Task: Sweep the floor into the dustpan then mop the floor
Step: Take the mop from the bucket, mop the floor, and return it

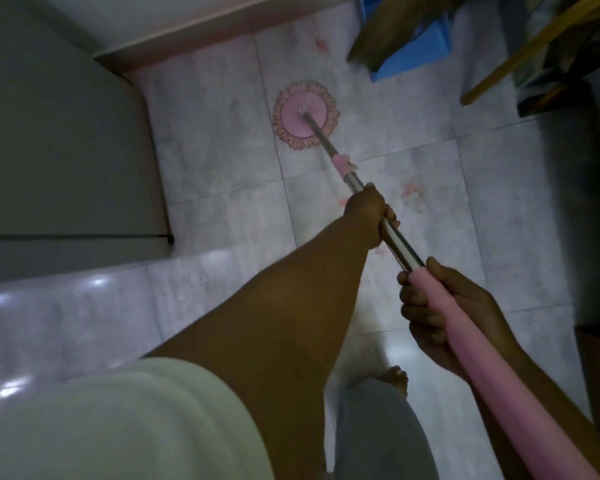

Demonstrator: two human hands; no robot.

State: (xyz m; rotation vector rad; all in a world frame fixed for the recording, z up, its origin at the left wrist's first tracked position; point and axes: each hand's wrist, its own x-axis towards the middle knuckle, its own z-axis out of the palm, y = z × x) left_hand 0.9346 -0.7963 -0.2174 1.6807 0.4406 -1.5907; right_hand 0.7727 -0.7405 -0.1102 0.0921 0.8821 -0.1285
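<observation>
Pink mop head (pixel 305 116) sits flat on the floor (pixel 222 188) well beyond your left hand (pixel 366 214) clenching the steel pole (pixel 399 248), your right hand (pixel 444 306) wrapped round the handle (pixel 482 358) behind it, so press down and pull steady, overlapping strokes.

No writing, label or number can be read anywhere (the view is dim and rather blurred).

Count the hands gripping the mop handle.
2. The left hand grips the mop handle on its metal shaft, nearer the mop head; the right hand grips its pink part, closer to the person.
</observation>
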